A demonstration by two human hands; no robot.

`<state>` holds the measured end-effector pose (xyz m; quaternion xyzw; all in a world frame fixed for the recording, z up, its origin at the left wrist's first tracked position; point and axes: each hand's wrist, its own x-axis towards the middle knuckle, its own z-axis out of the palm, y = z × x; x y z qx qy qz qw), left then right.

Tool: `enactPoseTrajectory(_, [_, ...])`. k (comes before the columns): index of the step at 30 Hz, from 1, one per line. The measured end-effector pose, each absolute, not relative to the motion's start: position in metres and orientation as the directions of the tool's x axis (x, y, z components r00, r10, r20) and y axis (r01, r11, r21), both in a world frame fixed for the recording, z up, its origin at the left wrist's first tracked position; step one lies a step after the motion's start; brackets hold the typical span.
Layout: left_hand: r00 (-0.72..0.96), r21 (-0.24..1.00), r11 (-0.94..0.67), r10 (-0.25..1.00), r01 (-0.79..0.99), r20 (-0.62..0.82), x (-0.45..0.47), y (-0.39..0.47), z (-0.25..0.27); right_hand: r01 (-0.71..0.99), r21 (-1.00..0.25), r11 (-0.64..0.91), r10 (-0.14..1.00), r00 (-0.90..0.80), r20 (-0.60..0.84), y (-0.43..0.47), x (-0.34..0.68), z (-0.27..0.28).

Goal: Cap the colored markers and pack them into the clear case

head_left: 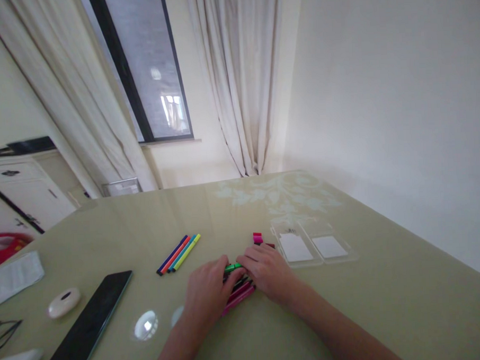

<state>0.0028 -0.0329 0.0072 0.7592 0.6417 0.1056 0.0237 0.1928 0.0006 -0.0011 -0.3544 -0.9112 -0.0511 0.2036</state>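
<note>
Both my hands are around a green marker pen (232,267) at the middle of the table. My left hand (207,290) grips its left part with curled fingers. The fingertips of my right hand (265,266) close on its right end. Beneath and between the hands lie several dark and pink marker pens (240,296), partly hidden by my fingers. Just beyond my right hand are some red and pink pen ends (257,237). To the left, several marker pens (178,254) in blue, red, teal and yellow lie side by side at a slant.
An opened clear plastic case (321,261) with white cards lies right of my hands. A black phone (89,324), a white oval object (64,303), a clear round disc (145,325) and a white packet (15,277) lie leftward. A wall borders the table's right side.
</note>
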Motion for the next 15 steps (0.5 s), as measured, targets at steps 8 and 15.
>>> enactPoseTrajectory(8, [-0.072, 0.264, 0.043, 0.992, 0.964, 0.102, -0.026, -0.022, 0.007, 0.859, -0.283, 0.427, 0.863, -0.292, 0.413, 0.027, 0.228, 0.010])
enactPoseTrajectory(15, [0.050, 0.295, -0.109, 0.978, 0.949, 0.200, -0.040, -0.010, -0.014, 0.937, -0.238, 0.256, 0.944, -0.189, 0.271, 0.044, 0.244, 0.002])
